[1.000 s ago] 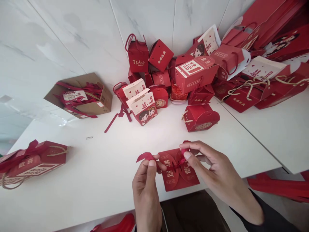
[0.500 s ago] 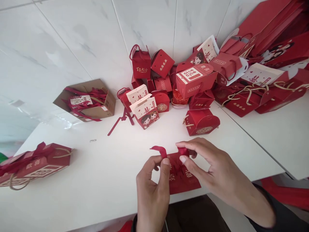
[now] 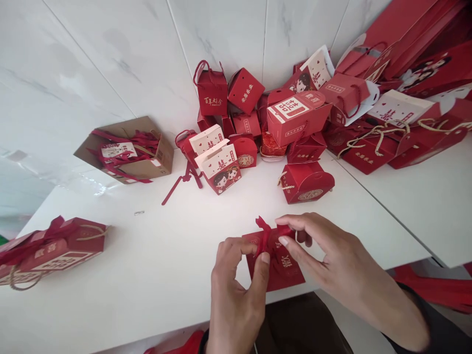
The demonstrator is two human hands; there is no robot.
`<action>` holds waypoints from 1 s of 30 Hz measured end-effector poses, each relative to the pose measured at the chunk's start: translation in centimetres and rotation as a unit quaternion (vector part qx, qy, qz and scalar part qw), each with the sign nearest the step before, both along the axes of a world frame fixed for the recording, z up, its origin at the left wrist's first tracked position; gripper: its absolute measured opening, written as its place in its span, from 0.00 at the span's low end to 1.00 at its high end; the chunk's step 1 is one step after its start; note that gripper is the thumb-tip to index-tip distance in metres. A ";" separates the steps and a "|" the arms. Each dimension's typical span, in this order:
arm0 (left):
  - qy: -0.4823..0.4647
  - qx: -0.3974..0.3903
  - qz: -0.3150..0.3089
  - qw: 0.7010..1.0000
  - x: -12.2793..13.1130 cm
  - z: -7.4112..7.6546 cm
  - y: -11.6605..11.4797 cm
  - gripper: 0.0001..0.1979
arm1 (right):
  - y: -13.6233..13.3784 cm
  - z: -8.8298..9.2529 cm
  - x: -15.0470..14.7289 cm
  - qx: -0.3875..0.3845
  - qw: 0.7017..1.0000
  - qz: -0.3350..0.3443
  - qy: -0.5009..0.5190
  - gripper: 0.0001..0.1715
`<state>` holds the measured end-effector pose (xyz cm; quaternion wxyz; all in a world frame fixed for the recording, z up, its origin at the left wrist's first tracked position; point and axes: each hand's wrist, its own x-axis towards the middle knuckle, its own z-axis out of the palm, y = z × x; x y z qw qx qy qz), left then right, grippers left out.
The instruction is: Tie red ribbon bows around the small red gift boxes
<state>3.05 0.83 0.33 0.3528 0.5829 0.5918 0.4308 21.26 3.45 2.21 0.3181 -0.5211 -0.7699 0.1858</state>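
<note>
A dark red ribbon (image 3: 264, 235) is pinched between the thumb and forefinger of my left hand (image 3: 239, 280), with one end sticking up above the fingertips. My right hand (image 3: 324, 250) pinches another part of the ribbon a little to the right, between thumb and forefinger. Beneath both hands lies a red box (image 3: 283, 275) with pale gold characters, near the front edge of the table; my fingers cover part of it. Whether the ribbon is knotted I cannot tell.
The white table (image 3: 155, 275) carries a cardboard box (image 3: 162, 157) of ribbons at the back left and a ribboned red box (image 3: 81, 246) at far left. Several red gift boxes (image 3: 298, 118) are heaped against the tiled wall. A single red box (image 3: 308, 183) stands beyond my right hand.
My left hand has moved slightly right, closer to my right hand. The ribbon end that bent leftward now points up. My right hand keeps its pinch.
</note>
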 end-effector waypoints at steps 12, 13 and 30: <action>0.042 0.204 0.077 0.975 3.0 -2.2 -1.3 0.12 | -0.9 -0.1 0.3 0.018 0.996 0.080 -0.029 0.18; 0.046 0.206 0.055 0.976 2.8 -2.1 -1.3 0.12 | -0.8 0.0 0.2 0.014 0.994 0.101 -0.026 0.18; -0.058 -0.013 0.140 0.988 1.3 -0.9 -0.7 0.11 | -0.6 -0.2 1.2 0.007 0.997 0.064 -0.042 0.08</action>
